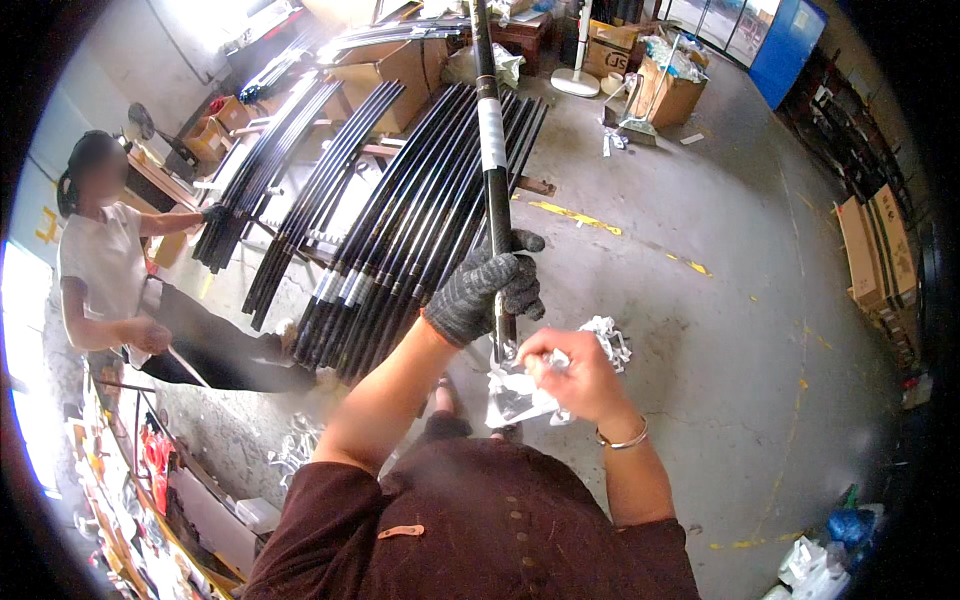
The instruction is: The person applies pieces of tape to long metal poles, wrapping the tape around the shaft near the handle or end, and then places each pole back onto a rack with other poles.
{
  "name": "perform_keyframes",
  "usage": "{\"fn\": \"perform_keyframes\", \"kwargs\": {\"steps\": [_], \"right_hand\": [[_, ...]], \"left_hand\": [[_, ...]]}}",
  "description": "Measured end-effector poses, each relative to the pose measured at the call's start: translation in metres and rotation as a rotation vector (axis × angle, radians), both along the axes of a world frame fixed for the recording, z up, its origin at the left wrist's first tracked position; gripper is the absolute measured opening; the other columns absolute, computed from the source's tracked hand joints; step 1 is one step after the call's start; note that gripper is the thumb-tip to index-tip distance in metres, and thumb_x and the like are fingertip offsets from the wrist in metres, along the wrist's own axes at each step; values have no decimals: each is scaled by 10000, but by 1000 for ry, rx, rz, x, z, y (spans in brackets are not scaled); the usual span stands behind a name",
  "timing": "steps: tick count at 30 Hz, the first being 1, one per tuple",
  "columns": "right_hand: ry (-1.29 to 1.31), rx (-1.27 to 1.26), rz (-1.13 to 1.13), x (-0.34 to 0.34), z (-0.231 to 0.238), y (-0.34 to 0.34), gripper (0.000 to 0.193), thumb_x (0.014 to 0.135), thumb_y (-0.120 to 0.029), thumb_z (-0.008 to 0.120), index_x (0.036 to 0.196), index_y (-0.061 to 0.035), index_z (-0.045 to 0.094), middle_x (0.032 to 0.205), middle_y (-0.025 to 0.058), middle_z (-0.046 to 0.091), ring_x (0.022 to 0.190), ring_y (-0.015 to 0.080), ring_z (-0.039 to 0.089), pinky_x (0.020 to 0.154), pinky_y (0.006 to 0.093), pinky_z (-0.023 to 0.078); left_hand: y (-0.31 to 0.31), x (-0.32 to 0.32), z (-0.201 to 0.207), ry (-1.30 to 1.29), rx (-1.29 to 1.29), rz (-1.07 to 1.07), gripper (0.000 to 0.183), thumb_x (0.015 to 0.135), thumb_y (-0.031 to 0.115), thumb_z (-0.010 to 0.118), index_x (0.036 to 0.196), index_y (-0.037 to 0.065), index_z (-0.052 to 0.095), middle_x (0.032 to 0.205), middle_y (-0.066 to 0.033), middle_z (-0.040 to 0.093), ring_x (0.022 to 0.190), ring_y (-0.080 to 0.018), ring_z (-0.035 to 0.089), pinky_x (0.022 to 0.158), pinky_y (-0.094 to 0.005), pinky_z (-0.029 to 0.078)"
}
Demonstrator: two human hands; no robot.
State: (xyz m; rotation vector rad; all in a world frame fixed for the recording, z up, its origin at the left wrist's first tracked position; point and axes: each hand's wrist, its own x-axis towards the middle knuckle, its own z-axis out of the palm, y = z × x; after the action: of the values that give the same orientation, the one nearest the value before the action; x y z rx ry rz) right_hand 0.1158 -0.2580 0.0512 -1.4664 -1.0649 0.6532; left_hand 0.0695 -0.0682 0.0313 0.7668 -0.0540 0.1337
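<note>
Glossy black tube (pixel 497 205) with a whitish band (pixel 491 133); charcoal-grey glove (pixel 468 298) edged orange at the cuff (pixel 440 328); whitish, shiny wrapping (pixel 515 402); silver bangle (pixel 622 444); dark reddish-brown shirt (pixel 480 520) with a tan tag (pixel 402 532); shiny black rods (pixel 410 235), some banded white; grey floor (pixel 690 330) broken by yellow stripes (pixel 578 215); blue panel (pixel 788 50); co-worker's white top (pixel 98 255) over dark trousers (pixel 220 345)
</note>
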Motion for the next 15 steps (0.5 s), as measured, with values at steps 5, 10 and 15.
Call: {"fn": "perform_keyframes", "kwargs": {"steps": [5, 10, 15], "right_hand": [[-168, -35, -171, 12, -20, 3, 359, 806, -322, 759, 858, 10, 633, 703, 66, 608, 636, 117, 533, 610, 282, 450], [-262, -200, -231, 6, -27, 20, 266, 821, -209, 741, 796, 22, 612, 625, 128, 568, 569, 133, 464, 551, 293, 409], [-221, -139, -261, 12, -65, 26, 244, 863, -197, 691, 770, 13, 610, 589, 148, 513, 522, 196, 415, 529, 322, 389]], "left_hand": [[-4, 1, 5, 94, 31, 72, 525, 869, 220, 680, 1264, 4, 410, 779, -21, 517, 660, -147, 521, 654, -305, 486], [6, 0, 1, 154, 223, 108, 572, 835, 146, 714, 1293, 0, 404, 842, -42, 582, 746, -152, 596, 653, -275, 495], [23, -13, -11, 194, 429, 24, 591, 794, 110, 735, 1307, 45, 450, 863, -55, 593, 760, -178, 610, 703, -321, 515]]}}
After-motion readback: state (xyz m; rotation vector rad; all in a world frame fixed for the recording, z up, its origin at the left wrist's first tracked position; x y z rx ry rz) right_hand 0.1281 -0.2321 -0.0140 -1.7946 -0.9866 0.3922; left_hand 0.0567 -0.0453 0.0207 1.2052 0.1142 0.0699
